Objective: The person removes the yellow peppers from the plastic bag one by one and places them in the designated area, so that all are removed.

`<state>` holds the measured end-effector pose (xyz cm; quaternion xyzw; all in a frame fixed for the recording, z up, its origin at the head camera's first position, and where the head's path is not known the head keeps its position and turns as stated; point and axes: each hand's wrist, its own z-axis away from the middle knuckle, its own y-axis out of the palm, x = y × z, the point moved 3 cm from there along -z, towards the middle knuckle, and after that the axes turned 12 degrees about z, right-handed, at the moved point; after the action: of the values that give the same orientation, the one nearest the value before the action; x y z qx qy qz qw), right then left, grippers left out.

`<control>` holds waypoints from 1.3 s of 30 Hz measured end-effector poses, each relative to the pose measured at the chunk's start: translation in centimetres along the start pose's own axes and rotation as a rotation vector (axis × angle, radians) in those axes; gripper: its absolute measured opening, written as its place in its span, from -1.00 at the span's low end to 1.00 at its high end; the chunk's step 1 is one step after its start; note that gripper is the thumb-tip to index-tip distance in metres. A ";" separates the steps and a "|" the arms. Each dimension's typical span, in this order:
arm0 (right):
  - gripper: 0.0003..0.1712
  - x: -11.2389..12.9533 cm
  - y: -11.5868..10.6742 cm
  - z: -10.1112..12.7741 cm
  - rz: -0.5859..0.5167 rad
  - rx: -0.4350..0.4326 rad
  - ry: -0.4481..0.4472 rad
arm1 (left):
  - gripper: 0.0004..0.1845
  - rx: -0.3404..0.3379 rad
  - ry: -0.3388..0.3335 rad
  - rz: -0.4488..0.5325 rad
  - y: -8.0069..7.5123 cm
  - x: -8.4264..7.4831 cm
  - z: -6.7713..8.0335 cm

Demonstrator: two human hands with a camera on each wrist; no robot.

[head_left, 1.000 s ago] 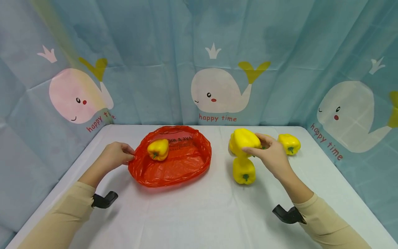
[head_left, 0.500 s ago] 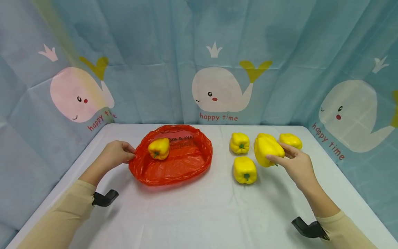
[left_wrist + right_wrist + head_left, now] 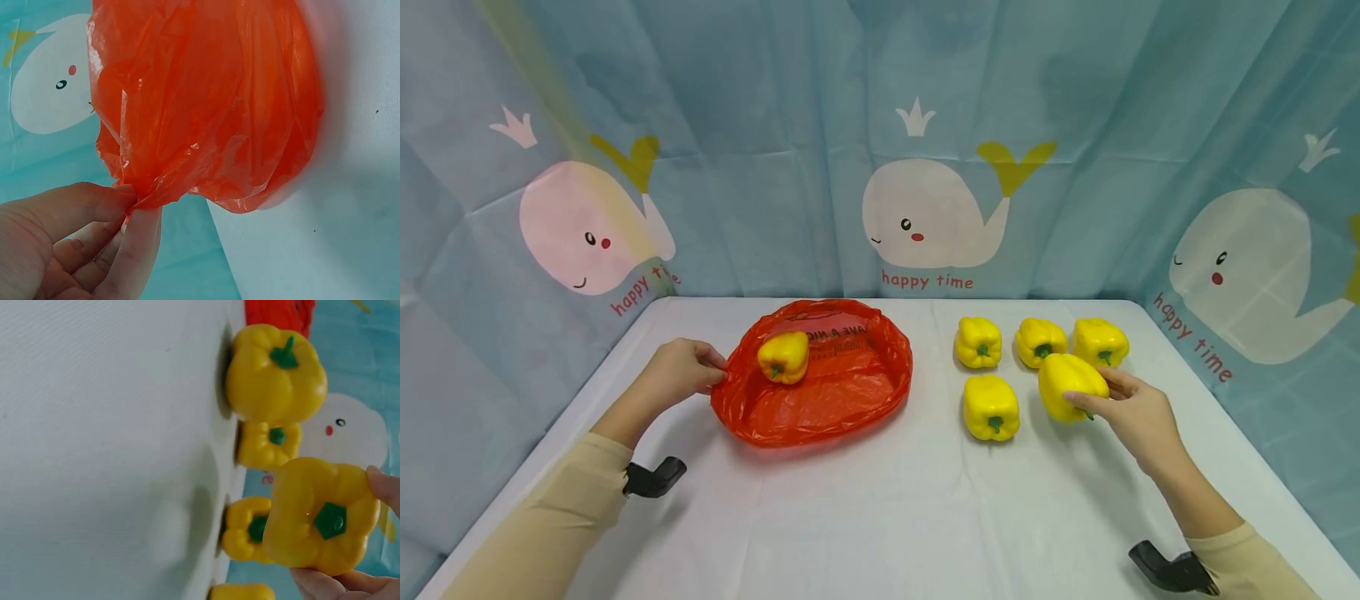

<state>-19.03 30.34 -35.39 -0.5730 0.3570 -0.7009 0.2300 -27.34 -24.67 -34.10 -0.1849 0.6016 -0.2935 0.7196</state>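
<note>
My left hand (image 3: 681,368) pinches the left rim of a red plastic bag (image 3: 827,412), which stands with its mouth spread wide. Thumb and fingertips meet on the gathered plastic in the left wrist view. Inside the bag, toward its left, lies one yellow bell pepper (image 3: 783,358). My right hand (image 3: 1131,414) grips another yellow bell pepper (image 3: 319,515) between thumb and fingers. This pepper hangs over the table, its green stem toward the wrist camera, and a shadow falls below it.
Several more yellow peppers sit on the white table (image 3: 880,517): one pepper (image 3: 991,408) nearer me, and a back row with a left pepper (image 3: 978,342), a middle pepper (image 3: 1040,340) and a right pepper (image 3: 1101,340). A blue whale-print curtain (image 3: 760,217) encloses the table's back and sides.
My right hand has carried its pepper to the right and toward me, away from above the left peppers, uncovering the back row. The left hand and bag have stayed put.
</note>
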 end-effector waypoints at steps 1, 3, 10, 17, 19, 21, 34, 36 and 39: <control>0.08 -0.1 0.1 -0.1 0.002 0.008 0.004 | -0.73 0.000 0.000 0.001 0.0 0.0 0.0; 0.07 -0.4 0.3 -0.3 0.008 0.026 0.013 | -0.73 0.000 0.000 0.000 0.0 0.0 0.0; 0.10 -1.4 1.0 -0.7 0.002 0.064 0.073 | -0.74 0.000 0.004 -0.001 0.0 0.0 0.1; 0.16 -2.3 1.6 -1.1 0.035 0.094 0.084 | -0.75 0.006 0.001 -0.001 0.1 0.0 0.1; 0.17 -2.3 1.7 -1.1 0.044 0.098 0.078 | -0.75 0.004 0.003 0.000 0.1 0.0 0.1; 0.18 -2.4 1.8 -1.2 0.052 0.104 0.073 | -0.75 0.004 0.004 0.001 0.1 0.0 0.1; 0.17 -2.6 1.9 -1.4 0.103 0.147 0.060 | -0.74 0.004 0.006 0.001 0.1 0.3 0.0; 0.17 -2.5 1.8 -1.5 0.111 0.157 0.061 | -0.74 0.002 0.005 -0.001 0.1 0.3 0.0; 0.17 -2.2 1.6 -1.5 0.135 0.175 0.054 | -0.74 -0.001 0.004 -0.001 0.1 0.3 -0.1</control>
<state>-20.07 31.24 -38.19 -0.5060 0.3383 -0.7276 0.3164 -27.36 -24.83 -34.40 -0.1851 0.6030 -0.2939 0.7181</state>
